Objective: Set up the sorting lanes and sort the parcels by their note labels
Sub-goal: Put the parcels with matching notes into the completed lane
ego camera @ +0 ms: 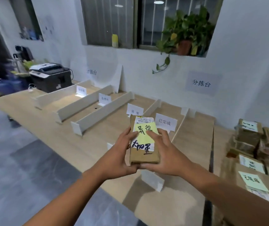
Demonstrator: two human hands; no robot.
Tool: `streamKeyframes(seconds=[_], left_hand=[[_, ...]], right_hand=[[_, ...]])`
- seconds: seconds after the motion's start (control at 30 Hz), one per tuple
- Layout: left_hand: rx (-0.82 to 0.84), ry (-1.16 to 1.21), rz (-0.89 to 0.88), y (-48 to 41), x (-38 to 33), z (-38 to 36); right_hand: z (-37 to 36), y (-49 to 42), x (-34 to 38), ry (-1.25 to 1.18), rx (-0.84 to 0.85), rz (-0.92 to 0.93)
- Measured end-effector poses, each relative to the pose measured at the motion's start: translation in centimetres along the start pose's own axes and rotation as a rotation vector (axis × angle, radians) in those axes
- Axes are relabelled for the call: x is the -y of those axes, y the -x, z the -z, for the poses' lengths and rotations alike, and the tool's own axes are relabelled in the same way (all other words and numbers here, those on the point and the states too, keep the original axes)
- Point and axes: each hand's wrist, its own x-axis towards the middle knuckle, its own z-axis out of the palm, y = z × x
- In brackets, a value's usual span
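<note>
Fingers (134, 134) of the left hand (120, 150) and the right hand (163, 154) wrap round a brown parcel (144, 156), held above the near part of the table (65, 136), with both thumbs on its yellow note (145, 140). Beyond it, white dividers (97, 114) run from near to far and split the tabletop into lanes, each with a small standing card (166, 123); the parcel's far end covers the foot of one card. A short divider end (153, 180) stands just beneath the hands. A pile of noted parcels (251, 176) lies to the right. Far left sits a printer (50, 77); a plant (185, 30) hangs from the window sill.
</note>
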Motion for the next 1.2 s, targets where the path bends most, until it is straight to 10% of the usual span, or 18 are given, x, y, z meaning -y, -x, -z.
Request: streamKeyframes(seconds=[0.47, 1.2], left_hand=[[-0.015, -0.105, 0.094, 0.8, 20.0, 19.9], [0.492, 0.012, 0.2, -26.7, 57.4, 20.0]], right_hand=[[-16.4, -23.0, 7.8, -0.084, 0.076, 0.03], [-34.7, -49.9, -16.2, -0.179, 0.138, -0.511]])
